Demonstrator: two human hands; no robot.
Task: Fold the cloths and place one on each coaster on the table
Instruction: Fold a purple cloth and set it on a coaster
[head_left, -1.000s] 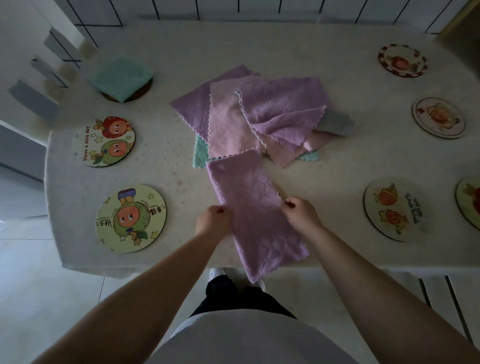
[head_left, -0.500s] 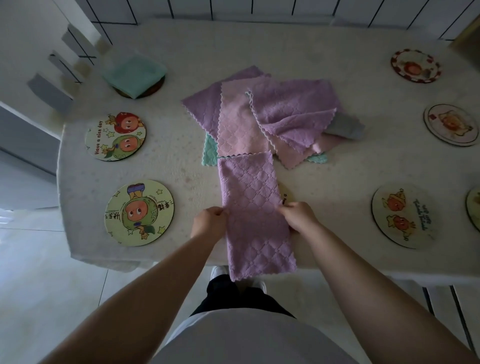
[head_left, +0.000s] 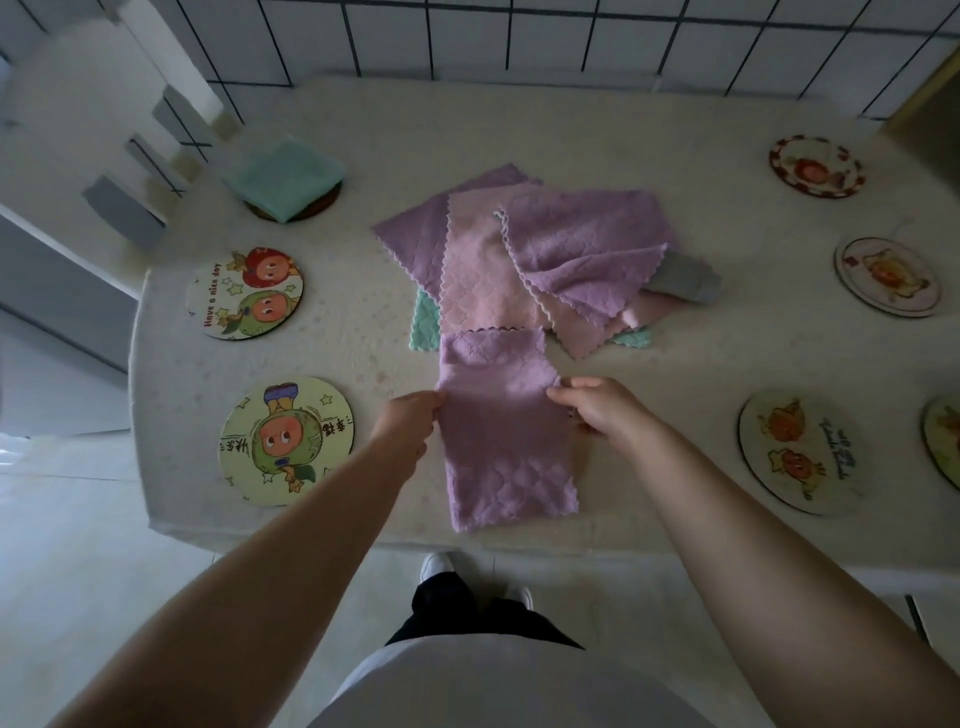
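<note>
A purple cloth (head_left: 506, 447), folded into a long strip, lies at the table's near edge. My left hand (head_left: 408, 423) pinches its left edge and my right hand (head_left: 605, 410) pinches its right edge, both about midway along. Behind it sits a loose pile of cloths (head_left: 545, 254) in purple, pink, teal and grey. A folded teal cloth (head_left: 284, 176) rests on a coaster at the far left. Bare cartoon coasters lie at the left (head_left: 245, 293) (head_left: 287, 440) and at the right (head_left: 802, 452) (head_left: 888, 277) (head_left: 816, 167).
The table (head_left: 649, 374) has a pale speckled top; its near edge runs just under the strip's lower end. Another coaster (head_left: 945, 441) is cut off at the right border. A tiled wall (head_left: 519, 36) stands behind, and a white chair (head_left: 104, 156) is at the far left.
The strip has been drawn up onto the table, so its lower end no longer hangs over the near edge. Both hands keep their grip on its sides.
</note>
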